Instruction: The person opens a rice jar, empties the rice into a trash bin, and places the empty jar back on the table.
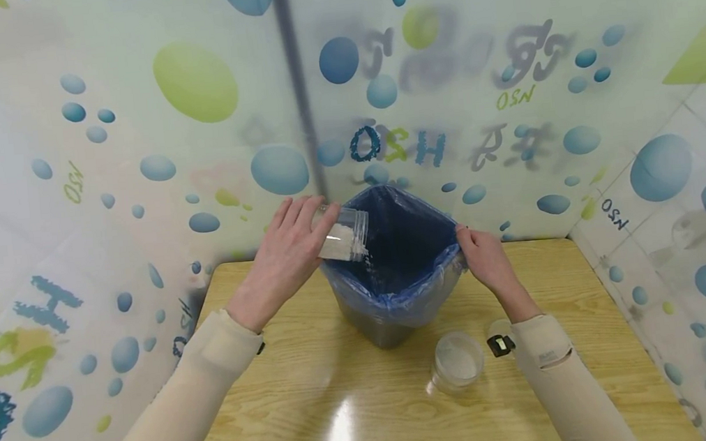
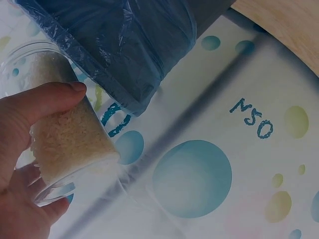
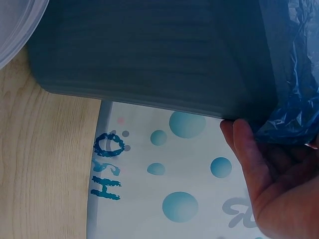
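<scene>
My left hand grips a clear jar of white rice, tilted with its mouth over the bin. Grains spill from the mouth into the bin's dark inside. The grey trash bin stands upright on the table, lined with a blue plastic bag folded over its rim. At the bin's right corner, my right hand holds the bagged rim. In the right wrist view, the thumb of that hand lies along the bin's side by the bag's edge.
A second clear jar stands on the wooden table in front of the bin. A round, clear lid-like disc lies by my right wrist. Behind the bin rises a wall covering with blue and green spots.
</scene>
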`<state>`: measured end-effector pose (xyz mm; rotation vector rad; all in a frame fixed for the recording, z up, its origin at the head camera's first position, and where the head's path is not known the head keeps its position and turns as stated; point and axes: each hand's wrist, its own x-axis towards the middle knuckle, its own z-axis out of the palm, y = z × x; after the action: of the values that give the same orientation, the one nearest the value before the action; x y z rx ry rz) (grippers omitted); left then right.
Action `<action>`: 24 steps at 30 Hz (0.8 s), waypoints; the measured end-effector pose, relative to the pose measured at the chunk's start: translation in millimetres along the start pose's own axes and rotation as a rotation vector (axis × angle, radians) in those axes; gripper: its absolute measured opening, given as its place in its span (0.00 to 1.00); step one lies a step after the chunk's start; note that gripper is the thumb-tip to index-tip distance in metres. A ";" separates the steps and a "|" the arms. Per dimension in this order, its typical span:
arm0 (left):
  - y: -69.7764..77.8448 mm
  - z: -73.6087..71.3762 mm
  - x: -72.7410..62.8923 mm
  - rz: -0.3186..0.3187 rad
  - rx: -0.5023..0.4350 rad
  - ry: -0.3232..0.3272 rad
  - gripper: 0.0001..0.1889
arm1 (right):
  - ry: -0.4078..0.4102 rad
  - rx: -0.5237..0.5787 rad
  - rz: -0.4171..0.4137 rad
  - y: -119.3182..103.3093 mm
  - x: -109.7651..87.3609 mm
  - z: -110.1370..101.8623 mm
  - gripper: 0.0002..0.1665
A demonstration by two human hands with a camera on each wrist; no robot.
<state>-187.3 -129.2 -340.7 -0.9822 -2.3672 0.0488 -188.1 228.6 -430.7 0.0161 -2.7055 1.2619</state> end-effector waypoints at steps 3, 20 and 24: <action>0.6 0.2 0.0 -0.010 -0.019 0.005 0.42 | 0.001 0.002 -0.001 1.0 0.2 0.3 0.32; 0.7 -0.1 -0.7 -0.005 0.002 0.004 0.51 | -0.008 0.022 -0.012 1.7 1.6 1.7 0.34; 0.7 -0.1 -0.6 0.001 -0.013 0.015 0.48 | -0.007 0.018 -0.010 1.0 1.5 1.0 0.34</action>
<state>-186.5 -129.1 -341.1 -0.9871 -2.3562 0.0269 -189.8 228.6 -431.9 0.0363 -2.6966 1.2855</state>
